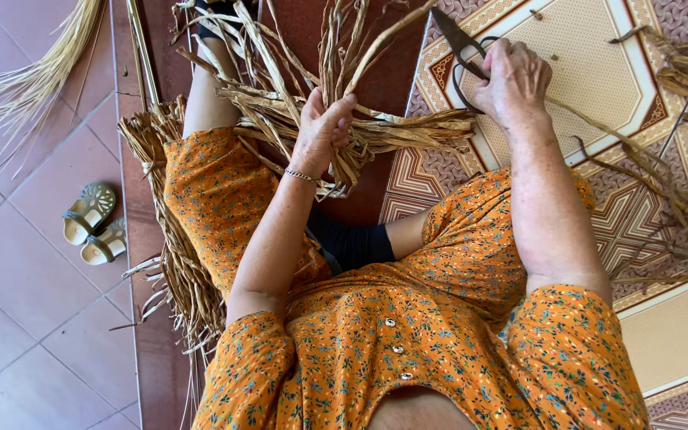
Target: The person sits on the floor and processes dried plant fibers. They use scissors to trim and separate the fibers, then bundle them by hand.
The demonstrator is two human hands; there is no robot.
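Left hand [322,127] is closing round a bundle of dried leaf strips [360,131], fingers wrapped over the strands, thumb pressing from the near side. The bundle is fanning out above that grip and running across to the right of it, just over the lap. To do this well, I'd judge the left fist needs to be keeping the strands pinched tight and level, so the loose ends are standing clear of the fingers.

Over to the right hand [511,80]: it is gripping dark metal scissors [463,52], fingers through the loops, blades parted and pointing up and away, just beyond the right-hand end of the bundle. The blades ought to be meeting the strips well clear of the left fingertips.

Now the surroundings. Far left of the grip, reddish floor tiles [25,263] are carrying a pair of small sandals [93,223]; a woven mat edge [161,239] is lying under the left knee. To the right, a patterned floor covering [599,80] is scattered with more dry strips [678,159].
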